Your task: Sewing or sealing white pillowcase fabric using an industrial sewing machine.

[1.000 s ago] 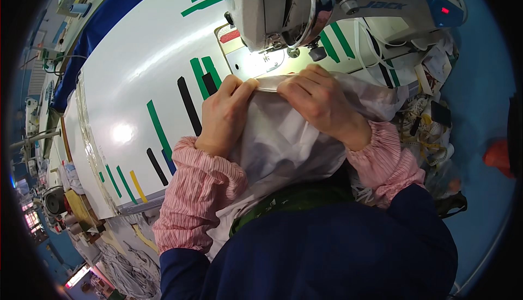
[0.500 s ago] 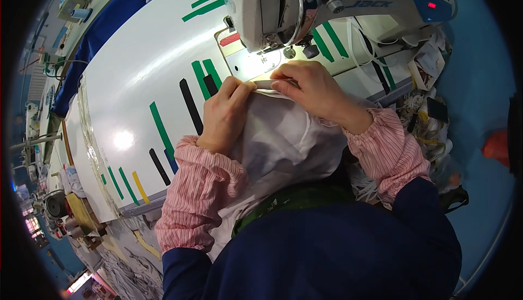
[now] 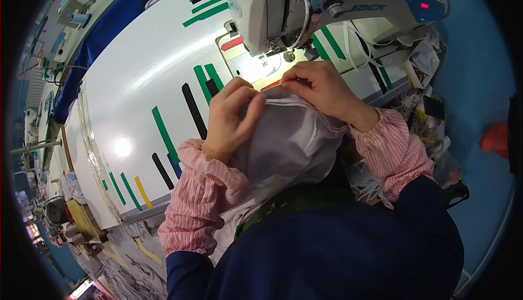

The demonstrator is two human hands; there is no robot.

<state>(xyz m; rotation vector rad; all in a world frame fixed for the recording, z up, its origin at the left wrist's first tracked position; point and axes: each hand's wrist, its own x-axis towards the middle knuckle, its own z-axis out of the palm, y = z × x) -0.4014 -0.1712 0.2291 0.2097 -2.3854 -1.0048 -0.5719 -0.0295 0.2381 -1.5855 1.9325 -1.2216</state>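
Note:
A light grey-white cloth [image 3: 289, 136] hangs over the table's near edge toward my lap, its folded upper edge close to the sewing machine's needle area. My right hand [image 3: 321, 90] pinches that edge between thumb and fingers. At the cloth's left corner is my left hand [image 3: 231, 117], thumb apart from its bent fingers, resting against or just beside the fabric; its fingertips are partly hidden. Beyond both hands stands the sewing machine [image 3: 261, 17], its lamp lighting the needle plate [image 3: 253, 67].
The white table [image 3: 131, 82] bears green, black and yellow tape strips. A white cord [image 3: 359, 49] loops beside the machine arm. Scraps and a dark box [image 3: 434, 107] crowd the right edge. Blue cloth [image 3: 90, 55] lies at the far left, grey fabric [image 3: 131, 262] at the lower left.
My left thumb has come away from the fingers that pinched the cloth edge. Both hands and the cloth edge sit slightly farther from the needle plate.

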